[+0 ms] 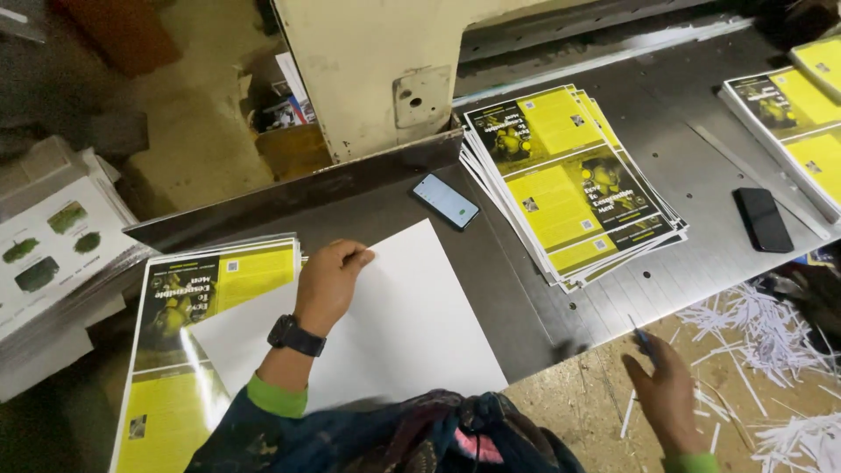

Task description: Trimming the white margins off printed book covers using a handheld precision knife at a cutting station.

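— Pressing our left hand [328, 282], fingers curled, on the white sheet [394, 324] at lower centre, we hold it where it overlaps the yellow stack [188, 350] at lower left.

— And our right hand [667, 394]?

— Low at the right edge, fingers loosely spread, a thin blue tool [642, 337] between them; we cannot tell how firmly.

— How far along are we?

— We judge midway: a fanned stack [569, 180] lies at centre, another [788, 114] at upper right, trimmings [762, 328] at lower right, two phones [446, 201] [763, 219] aside.
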